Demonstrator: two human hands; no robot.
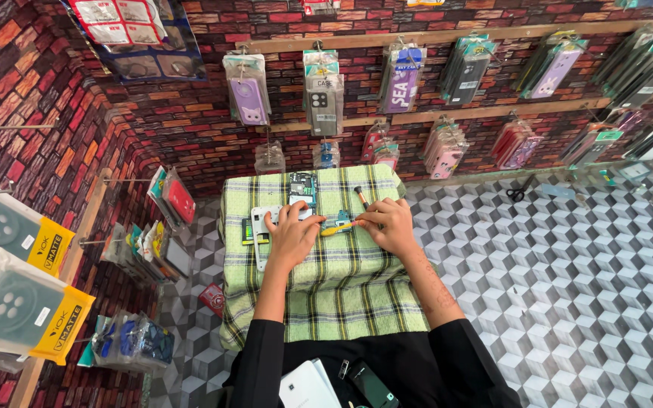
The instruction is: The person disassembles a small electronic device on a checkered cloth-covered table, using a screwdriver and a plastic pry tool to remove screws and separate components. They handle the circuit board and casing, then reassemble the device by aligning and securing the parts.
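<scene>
A person's left hand (290, 236) presses flat, fingers spread, on an opened phone body (266, 223) on the checked-cloth table (341, 295), while the right hand (388, 225) pinches a yellow-handled tool (339, 224) against it. Steady downward pressure and a low tool angle would likely serve best.

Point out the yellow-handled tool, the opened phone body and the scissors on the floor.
yellow-handled tool (339, 224), head view, on the yellow handle between the two hands.
opened phone body (303, 187), head view, on the exposed circuit board.
scissors (519, 190), head view, where the dark blades meet the handles.
</scene>
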